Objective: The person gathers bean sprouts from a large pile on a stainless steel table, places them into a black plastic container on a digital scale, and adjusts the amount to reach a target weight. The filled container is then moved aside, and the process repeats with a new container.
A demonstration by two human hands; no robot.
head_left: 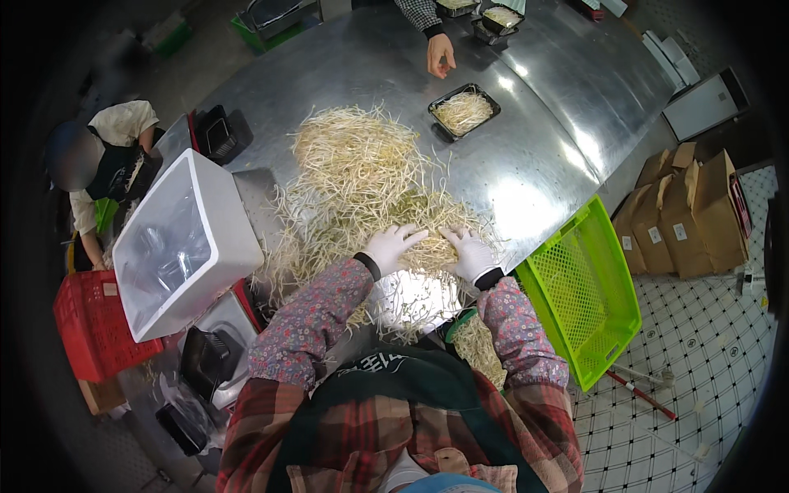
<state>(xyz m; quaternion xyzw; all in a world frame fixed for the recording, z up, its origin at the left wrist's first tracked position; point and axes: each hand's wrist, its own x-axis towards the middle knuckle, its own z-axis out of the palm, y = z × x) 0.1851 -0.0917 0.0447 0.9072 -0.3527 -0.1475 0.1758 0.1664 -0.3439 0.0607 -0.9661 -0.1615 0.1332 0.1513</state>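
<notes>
A large heap of pale bean sprouts point(357, 156) lies on the steel table point(534, 148) in front of me. My left hand point(393, 249), in a white glove, rests at the heap's near edge with fingers stretched out and apart. Opposite it, my right hand point(471, 255), also gloved, touches the sprouts with its fingers extended. Neither hand grips anything that I can see. Loose sprouts are scattered over the shiny patch between my wrists. Beyond the heap, a black tray point(463, 112) filled with sprouts stands on the table, near another person's hand point(440, 56).
Left of the heap stands a white foam box point(222, 238), with a red crate point(90, 320) beyond it. Black trays point(209, 361) lie lower left. A green basket point(583, 296) adjoins the table's right edge; brown paper bags point(686, 214) stand farther right. Another person works at far left.
</notes>
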